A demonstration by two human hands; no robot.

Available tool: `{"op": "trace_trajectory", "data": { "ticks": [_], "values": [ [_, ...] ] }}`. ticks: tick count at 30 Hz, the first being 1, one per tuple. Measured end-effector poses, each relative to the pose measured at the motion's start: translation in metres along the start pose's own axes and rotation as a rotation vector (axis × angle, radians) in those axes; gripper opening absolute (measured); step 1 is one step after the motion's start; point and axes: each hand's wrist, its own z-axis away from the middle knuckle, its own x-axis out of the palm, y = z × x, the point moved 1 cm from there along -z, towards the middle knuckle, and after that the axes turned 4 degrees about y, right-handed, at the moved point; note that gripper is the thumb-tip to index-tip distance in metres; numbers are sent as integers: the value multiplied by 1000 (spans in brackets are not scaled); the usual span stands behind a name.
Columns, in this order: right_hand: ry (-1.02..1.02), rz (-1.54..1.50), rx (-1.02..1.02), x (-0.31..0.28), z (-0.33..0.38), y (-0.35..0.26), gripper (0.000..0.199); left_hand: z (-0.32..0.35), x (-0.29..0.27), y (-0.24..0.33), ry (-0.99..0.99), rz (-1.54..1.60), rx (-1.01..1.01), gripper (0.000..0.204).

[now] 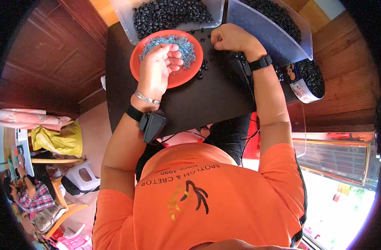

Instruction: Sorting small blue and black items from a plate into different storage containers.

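Note:
My left hand (159,66) is over a round red plate (136,62) of small clear and pale-blue pieces (186,48). It is turned partly palm up, its fingers loosely curled and apart from the thumb, with nothing visible in it. My right hand (236,39) is at the back of the dark table (190,106), beside some loose black beads (205,65). The fingers of that hand are closed in toward the thumb. Whatever they may hold is hidden from this view.
Behind the plate stands a clear plastic bin (128,18) of black beads. Another translucent bin (265,31) of them is at the back right. A round tub (303,92) with black beads sits at the right edge. A cable (252,131) hangs near my right arm.

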Motion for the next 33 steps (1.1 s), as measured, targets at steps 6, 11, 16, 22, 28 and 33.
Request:
{"op": "trace_trajectory", "data": {
  "ticks": [6, 11, 16, 22, 28, 33],
  "values": [
    [87, -571, -144, -15, 6, -33, 22, 1, 2, -1, -52, -41, 47, 22],
    [125, -818, -322, -26, 19, -91, 27, 17, 18, 8, -188, -35, 82, 27],
    [376, -510, -437, -39, 32, -117, 29, 32, 37, 30, -248, -3, 104, 28],
    [637, -362, -381, -19, 60, -144, 36, 50, 26, 33, -387, 3, 38, 26],
    [712, -547, -270, 11, 69, -164, 36, 61, 4, 35, -397, 92, -7, 27],
    [718, -632, -258, 24, 55, -174, 31, 68, -4, 38, -342, 114, -23, 26]
  ]
}}
